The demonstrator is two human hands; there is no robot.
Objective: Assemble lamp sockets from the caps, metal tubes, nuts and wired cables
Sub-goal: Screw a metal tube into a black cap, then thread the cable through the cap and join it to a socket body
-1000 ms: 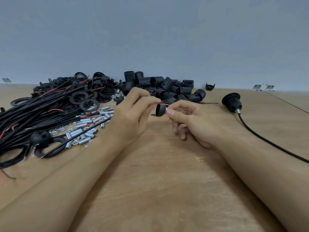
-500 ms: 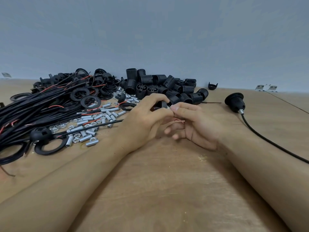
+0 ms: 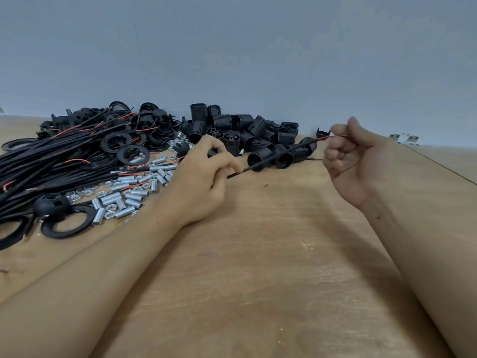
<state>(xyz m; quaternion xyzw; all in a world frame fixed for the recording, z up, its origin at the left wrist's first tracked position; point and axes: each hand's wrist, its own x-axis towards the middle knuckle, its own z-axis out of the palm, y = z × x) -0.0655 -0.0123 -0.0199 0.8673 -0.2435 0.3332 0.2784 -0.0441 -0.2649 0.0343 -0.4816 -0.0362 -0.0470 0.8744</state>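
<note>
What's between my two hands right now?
In the head view, a taut black cable spans from left hand to right hand, passing over threaded socket bodies.

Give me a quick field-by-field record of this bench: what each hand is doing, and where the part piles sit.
left hand: pinches the black cable near its low end
right hand: grips the cable's red wire tip, raised
cable: stretched between the hands, above the table
metal tubes: scattered with nuts, left of left hand
threaded socket bodies: piled at back centre
cable bundle: far left
</note>
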